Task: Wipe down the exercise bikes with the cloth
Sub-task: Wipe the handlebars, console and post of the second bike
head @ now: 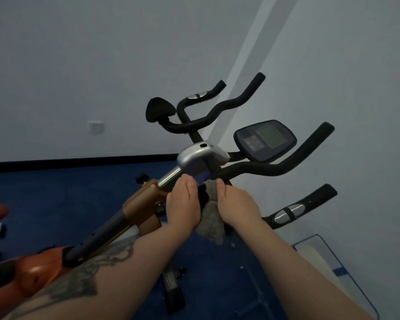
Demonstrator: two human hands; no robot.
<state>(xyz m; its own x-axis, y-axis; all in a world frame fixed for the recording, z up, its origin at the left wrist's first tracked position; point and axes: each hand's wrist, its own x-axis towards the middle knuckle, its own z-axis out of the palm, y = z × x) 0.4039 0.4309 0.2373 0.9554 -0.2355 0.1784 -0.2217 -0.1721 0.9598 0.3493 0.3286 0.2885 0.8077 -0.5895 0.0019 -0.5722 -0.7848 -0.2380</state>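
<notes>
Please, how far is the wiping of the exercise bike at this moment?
Done: nothing can be confirmed; no part looks visibly cleaned. In hand: the left hand and right hand hold the grey cloth at the handlebar centre. Left, probably: the display console, outer grips and the orange frame.

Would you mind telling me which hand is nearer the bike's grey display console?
Right. The right hand sits just below the grey display console; the left hand is farther left.

A grey cloth (210, 218), black handlebars (275, 167), an orange-brown bike frame (139, 209), and a dark blue floor (79, 199).
</notes>
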